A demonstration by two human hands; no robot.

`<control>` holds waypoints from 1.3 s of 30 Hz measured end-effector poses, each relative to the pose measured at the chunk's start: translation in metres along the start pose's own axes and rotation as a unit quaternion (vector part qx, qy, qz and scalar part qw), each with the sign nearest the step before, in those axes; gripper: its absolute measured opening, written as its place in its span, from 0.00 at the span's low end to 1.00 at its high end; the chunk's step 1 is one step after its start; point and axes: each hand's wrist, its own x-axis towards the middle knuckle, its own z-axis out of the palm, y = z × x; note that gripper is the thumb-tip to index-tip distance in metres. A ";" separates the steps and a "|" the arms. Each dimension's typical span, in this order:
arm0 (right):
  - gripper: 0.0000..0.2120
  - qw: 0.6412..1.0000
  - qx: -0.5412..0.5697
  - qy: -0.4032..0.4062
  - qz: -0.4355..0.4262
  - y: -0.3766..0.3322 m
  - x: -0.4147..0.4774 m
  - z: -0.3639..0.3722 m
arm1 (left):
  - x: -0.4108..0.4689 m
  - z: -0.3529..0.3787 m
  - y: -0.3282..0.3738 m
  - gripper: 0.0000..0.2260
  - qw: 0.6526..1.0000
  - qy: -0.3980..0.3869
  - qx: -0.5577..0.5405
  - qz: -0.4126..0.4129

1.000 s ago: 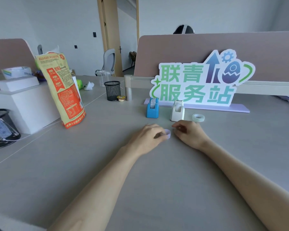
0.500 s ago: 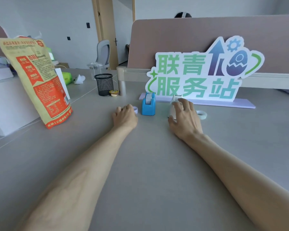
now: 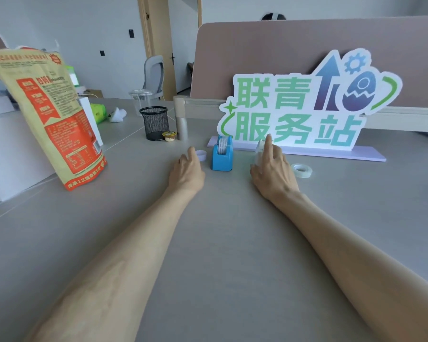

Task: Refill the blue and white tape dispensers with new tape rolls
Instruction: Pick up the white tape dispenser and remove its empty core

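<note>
Right hand (image 3: 273,169) grasps the white dispenser (image 3: 257,154) (light, rigid, likely slippery); grip its sides. Left hand (image 3: 187,169) rests released beside the blue dispenser (image 3: 222,159).

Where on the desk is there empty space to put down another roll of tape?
The desk is bare near you, between the two forearms, and also right of the loose tape roll. It is crowded farther back, where the small ring, blue dispenser, white dispenser and both hands sit before the sign.
</note>
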 end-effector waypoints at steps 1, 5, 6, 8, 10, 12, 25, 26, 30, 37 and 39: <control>0.37 1.000 0.001 -0.002 0.002 -0.001 -0.002 -0.002 | -0.008 -0.002 0.000 0.23 1.000 -0.003 -0.005 0.002; 0.38 1.000 0.012 -0.014 0.008 -0.005 -0.017 -0.012 | -0.040 -0.010 0.000 0.21 1.000 -0.015 0.008 0.023; 0.39 1.000 0.012 -0.016 0.004 -0.006 -0.022 -0.015 | -0.047 -0.011 -0.001 0.19 0.999 -0.017 0.018 0.031; 0.40 1.000 0.011 -0.018 -0.012 -0.006 -0.034 -0.021 | -0.061 -0.014 0.000 0.16 0.998 -0.023 0.031 0.050; 0.43 0.999 0.026 -0.022 -0.020 -0.008 -0.049 -0.028 | -0.075 -0.018 0.003 0.16 0.995 -0.041 0.016 0.094; 0.46 0.997 0.066 -0.032 -0.010 -0.010 -0.066 -0.038 | -0.089 -0.022 0.009 0.17 0.987 -0.059 -0.021 0.149; 0.27 0.967 0.234 -0.095 -0.031 -0.009 -0.118 -0.073 | -0.107 -0.040 0.020 0.24 0.897 -0.224 -0.370 0.091; 0.24 0.969 0.225 -0.094 -0.037 -0.008 -0.117 -0.072 | -0.108 -0.042 0.021 0.28 0.892 -0.237 -0.372 0.096; 0.22 0.977 0.192 -0.039 -0.090 -0.007 -0.118 -0.070 | -0.112 -0.041 0.024 0.31 0.891 -0.233 -0.378 0.095; 0.11 0.973 0.176 0.049 -0.138 -0.004 -0.116 -0.067 | -0.108 -0.035 0.022 0.25 0.901 -0.213 -0.358 0.123; 0.08 0.976 0.189 0.035 -0.103 -0.005 -0.108 -0.072 | -0.107 -0.035 0.022 0.25 0.903 -0.211 -0.353 0.124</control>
